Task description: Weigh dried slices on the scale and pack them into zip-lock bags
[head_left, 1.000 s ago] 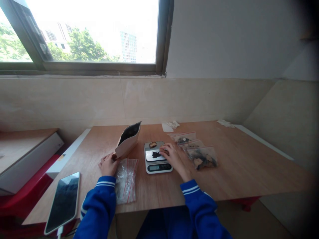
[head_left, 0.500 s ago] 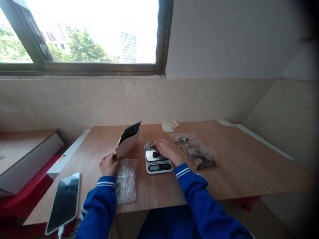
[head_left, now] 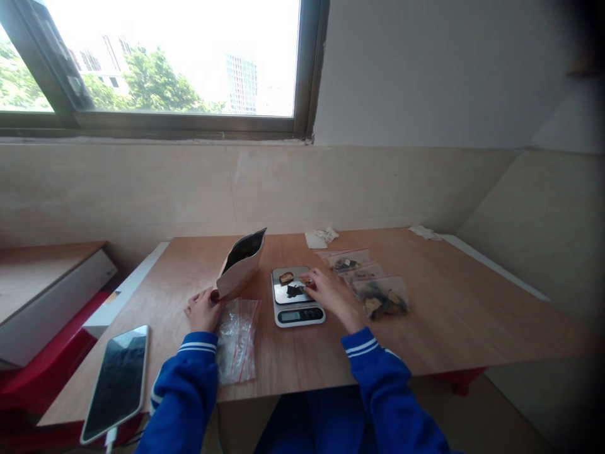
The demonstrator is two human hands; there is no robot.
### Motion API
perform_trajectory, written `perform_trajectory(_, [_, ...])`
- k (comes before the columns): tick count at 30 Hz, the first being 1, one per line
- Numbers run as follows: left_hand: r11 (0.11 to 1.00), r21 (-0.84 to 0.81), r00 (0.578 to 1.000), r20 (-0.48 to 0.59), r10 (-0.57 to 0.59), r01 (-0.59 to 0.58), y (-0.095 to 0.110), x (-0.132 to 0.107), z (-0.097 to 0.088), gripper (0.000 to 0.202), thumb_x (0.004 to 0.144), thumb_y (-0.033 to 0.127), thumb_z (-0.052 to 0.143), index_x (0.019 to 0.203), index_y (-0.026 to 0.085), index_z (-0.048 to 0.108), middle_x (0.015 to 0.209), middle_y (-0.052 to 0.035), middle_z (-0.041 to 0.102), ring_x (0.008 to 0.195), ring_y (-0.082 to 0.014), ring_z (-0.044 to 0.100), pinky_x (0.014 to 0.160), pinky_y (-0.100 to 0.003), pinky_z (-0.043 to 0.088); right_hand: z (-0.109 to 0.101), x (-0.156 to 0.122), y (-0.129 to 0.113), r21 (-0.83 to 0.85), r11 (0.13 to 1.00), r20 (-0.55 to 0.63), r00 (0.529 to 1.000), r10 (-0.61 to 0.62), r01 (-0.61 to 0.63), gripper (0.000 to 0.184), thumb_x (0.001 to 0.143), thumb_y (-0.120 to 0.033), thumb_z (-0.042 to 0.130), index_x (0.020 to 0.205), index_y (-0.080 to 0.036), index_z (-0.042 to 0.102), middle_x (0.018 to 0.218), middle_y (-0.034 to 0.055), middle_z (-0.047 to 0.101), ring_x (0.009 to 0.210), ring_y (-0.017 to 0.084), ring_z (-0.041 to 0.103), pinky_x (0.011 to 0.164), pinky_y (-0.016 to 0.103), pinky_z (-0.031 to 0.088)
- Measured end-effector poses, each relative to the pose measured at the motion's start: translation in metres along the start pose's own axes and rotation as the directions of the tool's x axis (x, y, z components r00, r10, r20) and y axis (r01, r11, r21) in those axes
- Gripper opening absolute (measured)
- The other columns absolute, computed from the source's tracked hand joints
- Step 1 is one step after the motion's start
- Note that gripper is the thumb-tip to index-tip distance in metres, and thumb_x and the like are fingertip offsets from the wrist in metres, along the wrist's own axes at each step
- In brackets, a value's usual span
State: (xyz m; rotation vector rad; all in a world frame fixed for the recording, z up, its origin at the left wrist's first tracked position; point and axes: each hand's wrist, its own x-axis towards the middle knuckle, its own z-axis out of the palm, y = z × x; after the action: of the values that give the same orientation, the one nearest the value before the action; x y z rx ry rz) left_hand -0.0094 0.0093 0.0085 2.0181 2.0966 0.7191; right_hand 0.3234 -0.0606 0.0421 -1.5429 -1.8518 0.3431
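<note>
A small digital kitchen scale (head_left: 297,314) stands mid-table, with a brown piece (head_left: 286,277) and a dark piece (head_left: 293,291) on its metal platform. My right hand (head_left: 329,295) rests at the platform's right edge, fingers curled at a small reddish bit whose nature I cannot make out. My left hand (head_left: 201,310) is closed on the bottom corner of an open kraft stand-up pouch (head_left: 240,265), which leans to the right and shows a dark inside. Empty clear zip bags (head_left: 237,339) lie flat beside my left wrist.
Several filled clear zip bags (head_left: 373,287) lie right of the scale. A phone (head_left: 116,379) on a cable lies at the table's front left corner. Crumpled paper (head_left: 321,237) sits at the back, more scraps (head_left: 424,232) at the back right. A low shelf (head_left: 42,284) stands to the left.
My right hand reached to the far side of the scale platform, then drew back to its right edge. The brown piece shows again. The left hand and the pouch stayed put.
</note>
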Motion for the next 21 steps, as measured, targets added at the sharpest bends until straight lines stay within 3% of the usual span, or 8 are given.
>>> perform_trajectory(5, [1.0,0.003,1.0,0.0,0.004,-0.004,-0.002,0.001,0.002,0.037,0.079,0.042,0.05,0.11,0.025,0.062,0.125,-0.0085,0.06,0.116,-0.0359,0.043,0.091,-0.049,0.033,-0.009,0.003,-0.029,0.018,0.999,-0.063,0.998,-0.027,0.028,0.021,0.089,-0.024,0.054,0.107,-0.017,0.062,0.106,0.0087,0.058,0.098,0.021,0.06,0.085,0.034,0.048])
perform_trajectory(10, [1.0,0.003,1.0,0.004,0.005,-0.005,-0.004,0.001,0.004,0.041,0.08,0.036,0.05,0.118,0.024,0.059,0.128,-0.0091,0.058,0.116,-0.0352,0.043,0.091,-0.049,0.032,-0.051,-0.002,-0.096,0.078,0.975,-0.242,0.952,-0.185,0.21,0.024,0.096,-0.025,0.038,0.106,-0.02,0.06,0.106,0.0062,0.06,0.105,0.018,0.056,0.095,0.033,0.043])
perform_trajectory(13, [1.0,0.003,1.0,0.008,0.0,0.0,-0.002,0.0,0.002,0.043,0.081,0.032,0.049,0.123,0.025,0.057,0.13,-0.0087,0.057,0.115,-0.033,0.045,0.09,-0.046,0.032,-0.063,-0.005,-0.131,0.132,0.936,-0.195,0.934,-0.299,0.327,0.026,0.097,-0.022,0.035,0.104,-0.021,0.06,0.103,0.0048,0.062,0.103,0.017,0.057,0.093,0.032,0.045])
perform_trajectory(17, [0.999,-0.036,1.0,-0.017,0.026,-0.027,-0.001,-0.001,0.002,0.043,0.081,0.027,0.047,0.122,0.028,0.057,0.128,-0.006,0.058,0.113,-0.0302,0.048,0.089,-0.043,0.033,-0.051,-0.005,-0.15,0.062,0.907,-0.08,0.908,-0.411,0.416,0.024,0.096,-0.018,0.038,0.101,-0.018,0.061,0.101,0.0062,0.062,0.102,0.018,0.055,0.093,0.033,0.045])
perform_trajectory(21, [0.996,-0.075,0.999,-0.027,0.037,-0.039,-0.003,-0.001,0.002,0.044,0.079,0.022,0.045,0.121,0.028,0.059,0.126,-0.0047,0.06,0.112,-0.0295,0.049,0.088,-0.042,0.033,-0.032,-0.001,-0.153,-0.015,0.921,-0.011,0.921,-0.388,0.388,0.023,0.095,-0.019,0.039,0.092,-0.017,0.061,0.097,0.0074,0.061,0.095,0.018,0.056,0.088,0.033,0.045])
